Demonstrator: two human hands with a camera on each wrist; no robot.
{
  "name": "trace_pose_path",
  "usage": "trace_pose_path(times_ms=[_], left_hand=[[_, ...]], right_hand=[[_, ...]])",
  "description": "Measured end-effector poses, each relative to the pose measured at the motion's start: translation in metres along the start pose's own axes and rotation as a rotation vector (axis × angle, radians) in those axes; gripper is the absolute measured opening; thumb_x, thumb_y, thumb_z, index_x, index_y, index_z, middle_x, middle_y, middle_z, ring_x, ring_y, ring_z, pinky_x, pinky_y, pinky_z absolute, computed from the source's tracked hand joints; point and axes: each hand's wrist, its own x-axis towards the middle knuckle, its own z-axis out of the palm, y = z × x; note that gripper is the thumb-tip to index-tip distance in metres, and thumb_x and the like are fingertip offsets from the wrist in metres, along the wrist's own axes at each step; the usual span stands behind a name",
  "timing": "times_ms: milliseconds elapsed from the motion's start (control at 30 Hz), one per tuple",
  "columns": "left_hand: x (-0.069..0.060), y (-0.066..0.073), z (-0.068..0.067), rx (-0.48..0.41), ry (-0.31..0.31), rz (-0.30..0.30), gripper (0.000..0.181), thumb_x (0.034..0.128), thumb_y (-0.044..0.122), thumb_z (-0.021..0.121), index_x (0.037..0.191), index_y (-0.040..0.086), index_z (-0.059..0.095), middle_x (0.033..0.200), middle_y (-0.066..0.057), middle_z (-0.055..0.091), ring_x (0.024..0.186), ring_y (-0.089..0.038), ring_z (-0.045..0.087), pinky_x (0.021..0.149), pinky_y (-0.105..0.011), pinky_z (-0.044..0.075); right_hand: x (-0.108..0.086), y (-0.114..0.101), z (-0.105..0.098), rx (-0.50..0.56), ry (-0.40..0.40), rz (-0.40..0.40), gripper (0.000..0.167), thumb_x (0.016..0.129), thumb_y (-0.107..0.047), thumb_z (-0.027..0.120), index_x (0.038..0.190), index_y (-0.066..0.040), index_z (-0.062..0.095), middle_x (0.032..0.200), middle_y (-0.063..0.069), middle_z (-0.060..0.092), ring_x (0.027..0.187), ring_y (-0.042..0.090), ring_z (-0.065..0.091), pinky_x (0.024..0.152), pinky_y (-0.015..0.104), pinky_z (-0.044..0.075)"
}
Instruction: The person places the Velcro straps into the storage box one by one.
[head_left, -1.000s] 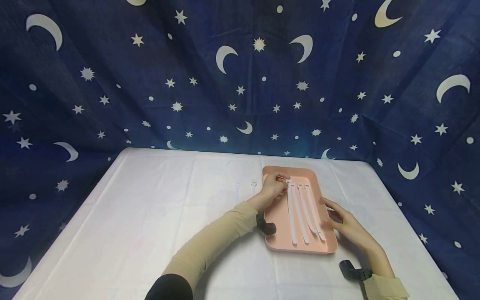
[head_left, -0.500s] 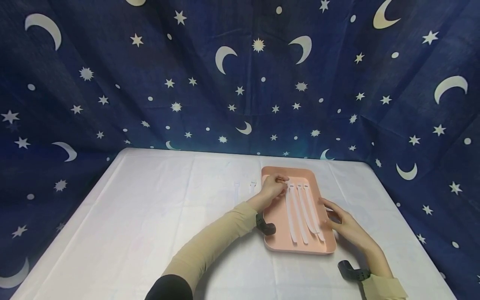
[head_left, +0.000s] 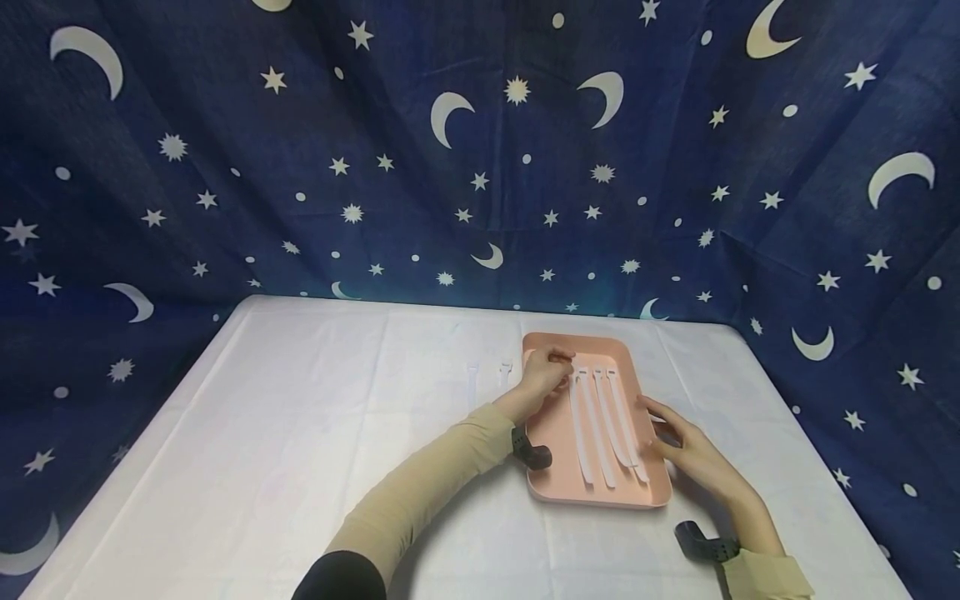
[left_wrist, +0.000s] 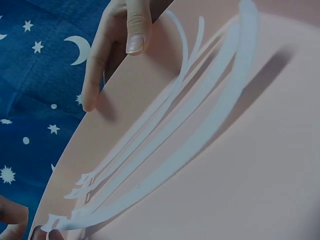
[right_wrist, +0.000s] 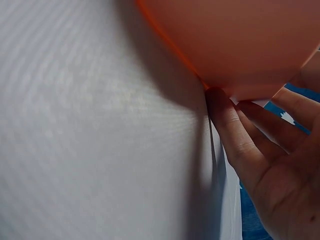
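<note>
A shallow peach-pink tray (head_left: 551, 467) holds several slim white straps with slotted heads, resembling reusable cable ties, laid lengthwise side by side. My left hand (head_left: 546, 373) reaches over the tray's far left part and pinches the slotted head of the leftmost strap (head_left: 580, 433). Seen from the left wrist, this strap (left_wrist: 200, 135) bows along its length, and the fingertips partly hide its head. The other straps (head_left: 621, 417) lie just to its right. My right hand (head_left: 697, 454) holds the tray's right rim; in the right wrist view its fingers (right_wrist: 232, 127) touch the tray's outer wall.
Two faint, pale strips, the right one (head_left: 506, 372) with a slotted head, lie on the white-covered table (head_left: 300, 433) left of the tray. A dark blue curtain (head_left: 420, 192) with moons and stars hangs behind. Each wrist wears a black camera mount (head_left: 705, 543).
My left hand has shifted slightly left, drawing the pinched strap's head a little away from the neighbouring straps. The right hand stays at the tray's rim.
</note>
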Motion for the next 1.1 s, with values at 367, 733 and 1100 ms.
trace_pose_path(times_ms=[367, 733, 1100], left_hand=[[-0.001, 0.004, -0.005, -0.036, -0.006, -0.013, 0.023, 0.0910, 0.011, 0.058, 0.113, 0.011, 0.064, 0.105, -0.005, 0.065, 0.091, -0.030, 0.068, 0.062, -0.032, 0.051], [-0.007, 0.015, -0.008, -0.126, -0.044, 0.034, 0.025, 0.0919, 0.005, 0.057, 0.116, 0.001, 0.062, 0.115, -0.013, 0.063, 0.107, -0.030, 0.063, 0.092, -0.044, 0.054], [-0.019, 0.021, -0.020, -0.159, -0.063, 0.069, 0.026, 0.0902, 0.005, 0.060, 0.115, 0.001, 0.064, 0.117, -0.014, 0.066, 0.108, -0.022, 0.064, 0.094, -0.039, 0.054]], right_hand=[[-0.001, -0.001, 0.001, 0.004, -0.004, -0.004, 0.070, 0.093, -0.027, 0.062, 0.152, -0.013, 0.027, 0.157, 0.021, 0.026, 0.137, 0.054, 0.028, 0.104, 0.071, 0.029], [-0.001, -0.002, -0.001, 0.009, -0.014, 0.004, 0.070, 0.093, -0.026, 0.061, 0.152, -0.017, 0.026, 0.157, 0.020, 0.024, 0.138, 0.054, 0.026, 0.104, 0.071, 0.029], [0.000, -0.003, -0.001, 0.004, -0.012, 0.015, 0.071, 0.093, -0.028, 0.062, 0.152, -0.016, 0.026, 0.157, 0.021, 0.024, 0.138, 0.054, 0.026, 0.104, 0.071, 0.029]])
